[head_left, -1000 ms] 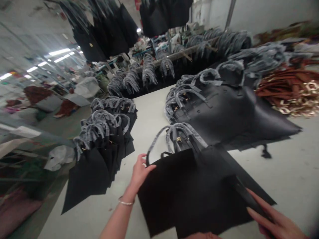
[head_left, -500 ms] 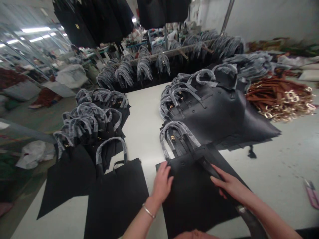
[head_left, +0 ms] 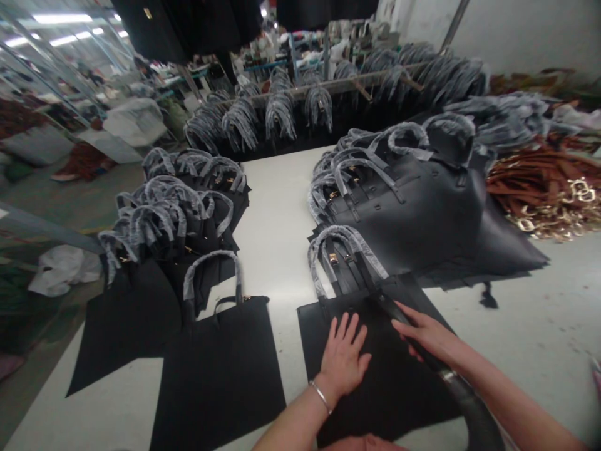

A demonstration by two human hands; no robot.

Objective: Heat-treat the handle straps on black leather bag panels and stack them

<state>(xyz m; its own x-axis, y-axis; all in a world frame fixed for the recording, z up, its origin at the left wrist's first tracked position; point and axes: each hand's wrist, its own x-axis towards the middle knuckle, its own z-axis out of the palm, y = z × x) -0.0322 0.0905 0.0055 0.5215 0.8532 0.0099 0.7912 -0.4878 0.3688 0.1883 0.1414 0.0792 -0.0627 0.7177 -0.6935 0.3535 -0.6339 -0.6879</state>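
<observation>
My left hand (head_left: 345, 357), with a silver bangle at the wrist, lies flat with fingers spread on a black tote bag (head_left: 399, 394). The bag lies on the white table, its plastic-wrapped handles (head_left: 317, 269) pointing away from me. My right hand (head_left: 425, 332) is closed around a long black strap-like piece (head_left: 462, 391) with a metal band. One end of it meets the bag's top edge; the other curves down towards me at the lower right. Its exact kind is unclear. To the left lies another black tote bag (head_left: 216, 382) with a wrapped handle.
More black bags (head_left: 178, 219) overlap at the left, and a stack of black bags (head_left: 422, 213) lies beyond my hands. Brown straps with gold clasps (head_left: 549, 194) are heaped at the right. Wrapped handles (head_left: 282, 116) hang over a rail behind the white table (head_left: 267, 232).
My left hand has moved from the bag's top left edge to the right and now lies spread on its front. My right hand keeps its grip. The view has shifted slightly.
</observation>
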